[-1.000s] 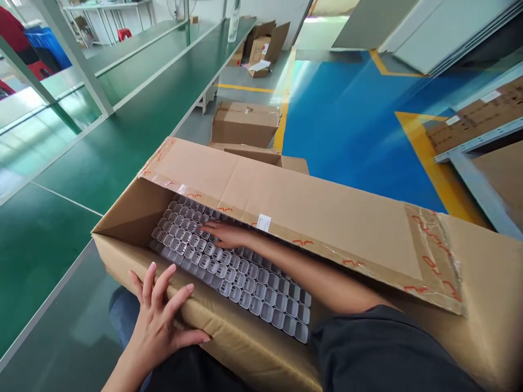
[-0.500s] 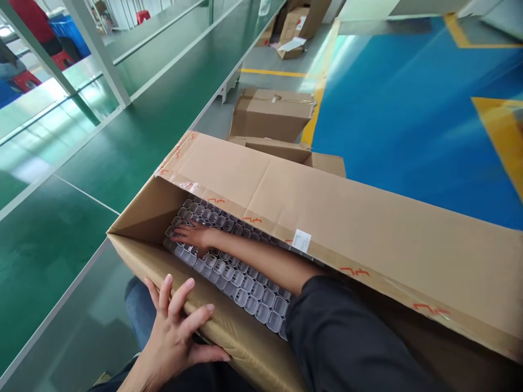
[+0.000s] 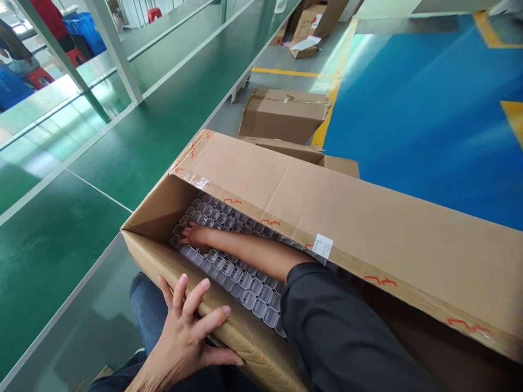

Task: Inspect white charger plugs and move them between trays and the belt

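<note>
My right hand (image 3: 196,236) reaches deep into a long open cardboard box (image 3: 351,201), at its far left end. Its fingers are apart and bent down onto rows of small clear plastic containers (image 3: 245,280); the fingertips are partly hidden among them. The containers are packed side by side, with their open tops up. My left hand (image 3: 194,329) rests with spread fingers on the outside of the box's near flap (image 3: 232,332), its thumb lower down against the cardboard. A dark sleeve (image 3: 327,310) covers my right upper arm and hides part of the rows.
A long green table (image 3: 98,179) with metal posts runs along the left. Behind the box stand more cardboard boxes (image 3: 281,114) on the floor. A blue floor area (image 3: 417,120) with yellow lines lies to the right. People sit beyond the table, near red stools (image 3: 40,78).
My right hand has gone from lying spread over the containers to having its fingers bent down among them. The whole view has shifted slightly; my left hand keeps its place on the flap.
</note>
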Tool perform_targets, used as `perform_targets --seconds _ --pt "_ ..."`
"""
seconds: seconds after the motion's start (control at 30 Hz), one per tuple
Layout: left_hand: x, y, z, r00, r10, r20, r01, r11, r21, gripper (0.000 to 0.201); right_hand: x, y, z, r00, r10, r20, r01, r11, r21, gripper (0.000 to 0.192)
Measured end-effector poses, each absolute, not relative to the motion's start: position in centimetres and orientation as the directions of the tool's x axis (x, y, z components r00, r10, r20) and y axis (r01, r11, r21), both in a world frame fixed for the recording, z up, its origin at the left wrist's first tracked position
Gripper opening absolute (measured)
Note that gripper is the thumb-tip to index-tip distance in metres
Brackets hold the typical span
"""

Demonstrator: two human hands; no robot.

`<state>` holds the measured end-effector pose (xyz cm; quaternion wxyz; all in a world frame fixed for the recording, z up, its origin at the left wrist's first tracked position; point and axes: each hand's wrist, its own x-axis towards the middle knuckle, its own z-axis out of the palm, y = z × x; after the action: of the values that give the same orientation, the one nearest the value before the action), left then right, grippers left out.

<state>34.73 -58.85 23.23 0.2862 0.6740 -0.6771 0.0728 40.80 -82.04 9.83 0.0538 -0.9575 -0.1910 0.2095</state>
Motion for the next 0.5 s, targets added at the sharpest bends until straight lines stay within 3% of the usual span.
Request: perform_targets --seconds 0.23,0.37,0.43,0.5 --pt "34.9 -58.9 23.2 0.072 -0.865 0.496 -0.952 0.088 0.292 0.078 40.9 -82.3 9.4 0.845 0.429 -0.319 0.390 -0.903 -0.182 0.092" --pt "34.9 -58.7 23.2 0.067 -0.871 0.486 -0.955 0.086 0.285 0.079 40.8 -82.4 11.4 0.830 0.480 -0.283 0.441 -0.876 -0.193 0.097" --pt "34.9 -58.7 23.2 0.070 -0.863 0.501 -0.957 0.084 0.279 0.080 39.7 -82.7 13.5 0.855 0.476 -0.205 0.431 -0.873 -0.229 0.102" --pt "34.9 -58.8 23.3 0.070 -0.852 0.519 -0.961 0.083 0.265 0.082 37.9 -83.1 16.0 0.912 0.406 -0.058 0.362 -0.863 -0.353 0.109"
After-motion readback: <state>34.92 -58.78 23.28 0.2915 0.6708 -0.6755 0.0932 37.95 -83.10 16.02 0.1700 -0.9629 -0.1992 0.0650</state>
